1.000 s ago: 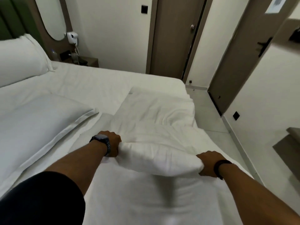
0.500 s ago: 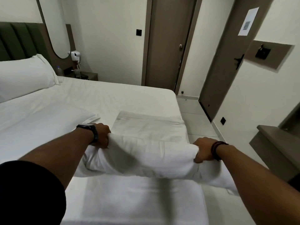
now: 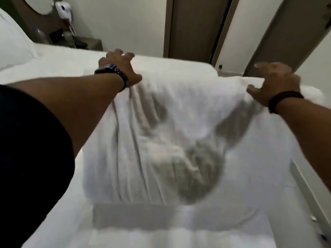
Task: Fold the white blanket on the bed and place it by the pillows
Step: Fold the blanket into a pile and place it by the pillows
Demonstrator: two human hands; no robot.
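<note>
The white blanket (image 3: 179,131) lies bunched and creased across the bed (image 3: 59,67), its near layer folded over away from me; the picture is motion-blurred. My left hand (image 3: 118,68), with a dark watch on the wrist, is at the blanket's far left corner, fingers spread, thumb against the cloth. My right hand (image 3: 274,79), with a dark wristband, is at the far right corner, fingers also spread and thumb touching the edge. Neither hand visibly clasps the cloth. A white pillow (image 3: 12,42) lies at the far left by the headboard.
A bedside table (image 3: 86,42) with small items stands beyond the bed, under a wall-mounted hair dryer (image 3: 63,9). Two brown doors (image 3: 193,27) face me. Pale floor (image 3: 315,203) runs along the bed's right side.
Both hands carried the gripped blanket edge forward over the far layer and opened their fingers. The view has dipped down and closer to the bed.
</note>
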